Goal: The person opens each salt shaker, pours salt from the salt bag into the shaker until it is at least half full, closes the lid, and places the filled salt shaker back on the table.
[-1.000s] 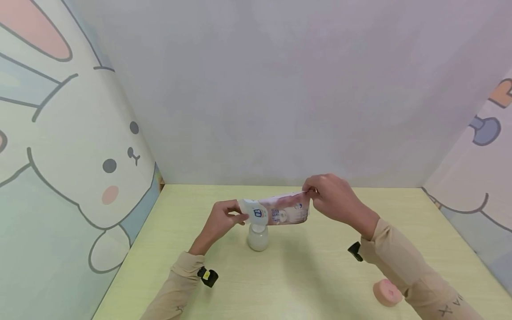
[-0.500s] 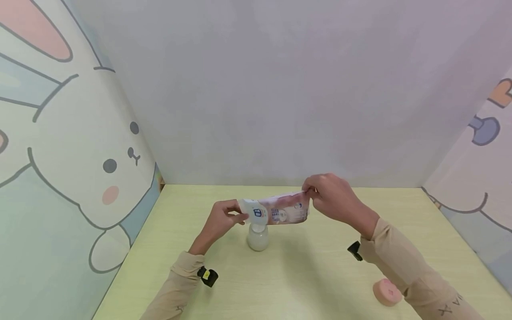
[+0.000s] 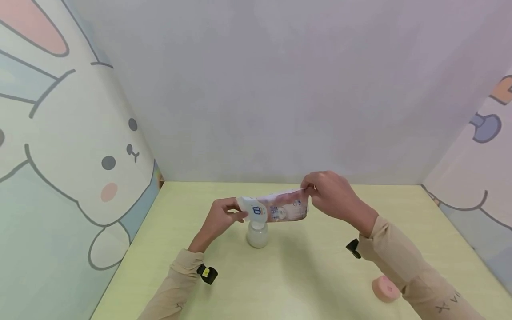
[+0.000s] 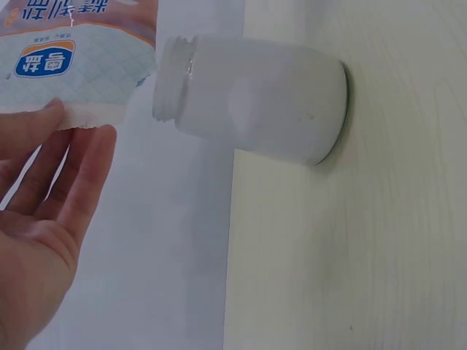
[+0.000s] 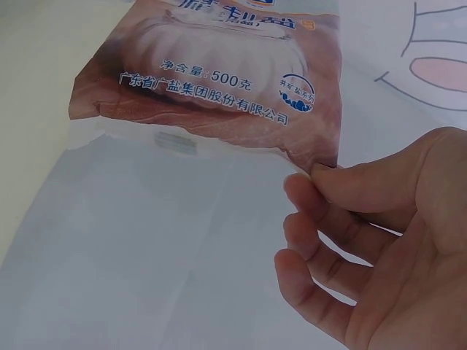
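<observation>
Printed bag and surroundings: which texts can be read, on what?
On the bag:
"粤盐"
"精制盐"
"净含量:500克"
"广东省广盐集团股份有限公司"
"井矿盐系列", probably
Its smaller print: blurred.
Left sleeve, right sleeve: marks unclear.

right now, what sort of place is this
Probably a staged work booth: a pale table with a plain wall behind it and a cartoon rabbit panel along its left side.

Head view from above, facing forward and down, wrist views much nearer, all three sharing the printed bag
</observation>
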Demonstrator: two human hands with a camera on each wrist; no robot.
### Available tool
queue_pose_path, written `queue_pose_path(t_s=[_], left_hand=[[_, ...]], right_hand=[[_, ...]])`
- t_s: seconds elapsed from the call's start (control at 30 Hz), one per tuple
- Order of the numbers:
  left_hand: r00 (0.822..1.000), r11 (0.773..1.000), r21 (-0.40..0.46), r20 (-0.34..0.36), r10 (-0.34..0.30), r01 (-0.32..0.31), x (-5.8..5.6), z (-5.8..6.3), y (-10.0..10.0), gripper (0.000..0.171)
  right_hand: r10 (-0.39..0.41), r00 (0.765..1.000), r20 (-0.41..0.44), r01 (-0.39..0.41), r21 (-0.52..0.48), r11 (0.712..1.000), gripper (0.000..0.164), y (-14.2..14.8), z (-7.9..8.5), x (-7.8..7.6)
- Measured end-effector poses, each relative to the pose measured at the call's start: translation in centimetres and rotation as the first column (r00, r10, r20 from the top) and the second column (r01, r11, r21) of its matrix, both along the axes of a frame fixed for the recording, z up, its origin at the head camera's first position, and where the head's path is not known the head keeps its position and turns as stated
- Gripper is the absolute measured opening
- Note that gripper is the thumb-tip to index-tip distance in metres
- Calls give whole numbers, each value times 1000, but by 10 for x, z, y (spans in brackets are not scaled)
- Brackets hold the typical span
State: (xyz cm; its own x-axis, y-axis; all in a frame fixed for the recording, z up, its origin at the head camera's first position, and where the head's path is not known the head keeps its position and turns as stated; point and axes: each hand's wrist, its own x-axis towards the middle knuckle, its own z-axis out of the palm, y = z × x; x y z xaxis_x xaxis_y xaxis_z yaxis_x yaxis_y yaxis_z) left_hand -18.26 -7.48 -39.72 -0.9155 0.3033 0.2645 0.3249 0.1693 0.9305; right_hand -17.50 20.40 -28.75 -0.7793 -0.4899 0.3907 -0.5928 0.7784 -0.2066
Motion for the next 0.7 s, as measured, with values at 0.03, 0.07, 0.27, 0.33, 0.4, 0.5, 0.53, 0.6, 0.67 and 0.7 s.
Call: queue_pose_path(t_s=[0.03,0.07,0.27,0.33,0.4,0.5,0.53,0.6,0.67,0.7], left_hand=[[1000,1000,-3,10,5,-5,1,1,0,16],[1000,1000,-6,13,7,-7,1,2,0,16],[1000,1000,0,10,0,0,1,2,0,13],[1000,1000,4,9,-1,1,1,1,0,12],[1000,1000,5,3,-3,3,0,0,0,13],[1000,1000,9,8,-7,7,1,1,0,15],[1000,1000,8,10,-9,8,1,1,0,15],[1000,1000,8,19,-6,6,2,2,0,16],[1000,1000,5,18,-1,1,3,2,0,16],[1000,1000,2,19,3,-3,3,2,0,16]], right_hand=[[-1,1000,-1,1,-1,1000,24,0,0,0],[-1,1000,-1,1,-3,1000,24,0,0,0],[-3,1000,2,3,-4,1000,24,0,-2,0],[-4,1000,1,4,-3,1000,24,0,-2,0],[-3,1000,0,3,-3,1000,24,0,-2,0],[-5,1000,-5,5,-1,1000,24,0,-1,0],[-6,1000,-4,6,0,1000,24,0,-1,0],[-6,1000,-3,6,1,1000,24,0,-1,1],[-7,1000,-1,7,0,1000,24,0,-1,1],[-6,1000,-1,6,-2,1000,24,0,0,1]])
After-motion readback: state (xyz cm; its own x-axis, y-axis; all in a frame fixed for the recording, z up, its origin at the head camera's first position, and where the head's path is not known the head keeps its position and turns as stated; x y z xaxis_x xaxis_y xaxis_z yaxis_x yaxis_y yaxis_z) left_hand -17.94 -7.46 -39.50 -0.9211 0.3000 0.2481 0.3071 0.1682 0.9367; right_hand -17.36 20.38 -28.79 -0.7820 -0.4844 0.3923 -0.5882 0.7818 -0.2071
